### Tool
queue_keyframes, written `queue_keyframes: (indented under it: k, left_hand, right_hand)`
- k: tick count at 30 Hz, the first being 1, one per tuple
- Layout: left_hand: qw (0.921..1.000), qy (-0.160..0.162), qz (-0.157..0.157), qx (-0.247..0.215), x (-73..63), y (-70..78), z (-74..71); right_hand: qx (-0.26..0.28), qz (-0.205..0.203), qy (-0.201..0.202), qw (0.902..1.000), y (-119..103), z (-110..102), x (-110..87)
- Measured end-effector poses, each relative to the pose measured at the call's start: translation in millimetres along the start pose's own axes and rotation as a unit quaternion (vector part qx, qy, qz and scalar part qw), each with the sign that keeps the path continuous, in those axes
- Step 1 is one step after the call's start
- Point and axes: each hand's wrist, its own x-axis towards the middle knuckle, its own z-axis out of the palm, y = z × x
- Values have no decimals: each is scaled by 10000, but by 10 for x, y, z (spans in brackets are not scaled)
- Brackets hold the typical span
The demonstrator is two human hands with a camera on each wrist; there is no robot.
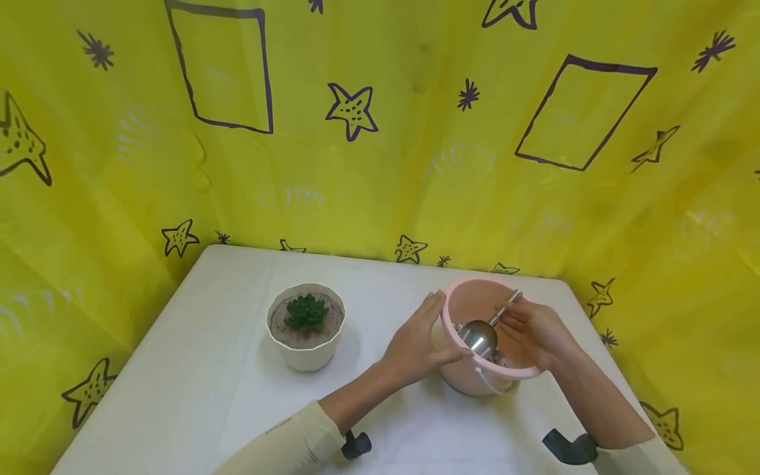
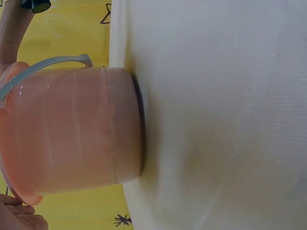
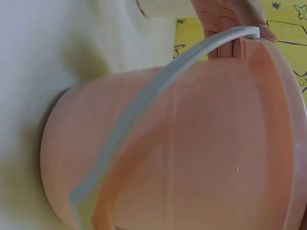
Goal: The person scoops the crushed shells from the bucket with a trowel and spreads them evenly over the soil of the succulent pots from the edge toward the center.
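A pink bucket point(image 1: 475, 379) stands tilted toward me slightly in the head view, on the white table. My left hand point(image 1: 412, 343) holds it at the left, thumb by the rim and fingers along the outer wall. Inside the opening, my right hand point(image 1: 537, 333) grips the thin handle of a shiny metal scoop point(image 1: 479, 338), its rounded bowl near the front left rim. Speckled, gravel-like bits point(image 1: 497, 358) show at the bottom, partly hidden by the scoop. The bucket's pale grey carrying handle point(image 3: 144, 100) hangs down its outside, seen from the right wrist.
Left of the bucket sits a white faceted pot point(image 1: 309, 359) with a small green succulent point(image 1: 306, 313) in greyish-brown fill. Yellow curtains point(image 1: 380, 185) with drawn stars and frames surround the white table point(image 1: 231, 369) at the back and sides.
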Motion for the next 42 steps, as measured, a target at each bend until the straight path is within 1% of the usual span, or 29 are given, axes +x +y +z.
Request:
queue_keyframes:
  k: [3, 5, 8, 11, 14, 17, 21, 23, 26, 30, 34, 36, 38, 41, 42]
  left_hand:
    - [10000, 29, -18, -30, -1, 3, 12]
    - [10000, 29, -50, -60, -4, 9, 19]
    - [10000, 44, -48, -70, -8, 11, 27]
    - [10000, 49, -34, -37, -5, 12, 25]
    - [10000, 49, -6, 38, 0, 9, 25]
    - [10000, 15, 2, 92, 5, 6, 23]
    - [9999, -44, -64, 101, 7, 12, 16]
    - [9999, -51, -93, 109, 6, 15, 12]
    - [9999, -31, -109, 119, 5, 18, 11]
    - [9998, -19, -179, 97, -6, 16, 15]
    - [9997, -34, -246, 90, -11, 8, 16]
    - [9997, -34, -228, 106, -3, 9, 14]
    - [9998, -26, -185, 122, 6, 11, 8]
    - [9998, -21, -162, 105, 14, 17, -3]
    - [9998, -19, -174, 103, 14, 18, -6]
  right_hand:
    - [-29, -185, -12, 9998, 18, 32, 8]
    - [-183, -318, -10, 9993, 24, 56, 3]
    - [-552, -543, 95, 9970, 24, 96, -10]
    - [-951, -856, 277, 9914, 21, 133, -21]
    - [-1278, -1243, 475, 9828, 16, 163, -39]
    - [-1678, -1610, 634, 9705, 6, 185, -79]
    - [-2250, -1959, 680, 9520, -13, 204, -137]
    - [-2404, -2074, 637, 9461, -22, 207, -154]
    - [-2438, -2187, 533, 9433, -33, 208, -163]
    - [-2429, -2247, 383, 9429, -43, 215, -169]
    - [-2510, -2369, 294, 9381, -63, 214, -179]
    - [-2536, -2472, 362, 9345, -86, 190, -186]
    - [-2460, -2583, 519, 9328, -118, 142, -187]
    - [-1952, -2746, 796, 9382, -180, 52, -169]
    - [-1842, -2835, 920, 9366, -198, 22, -158]
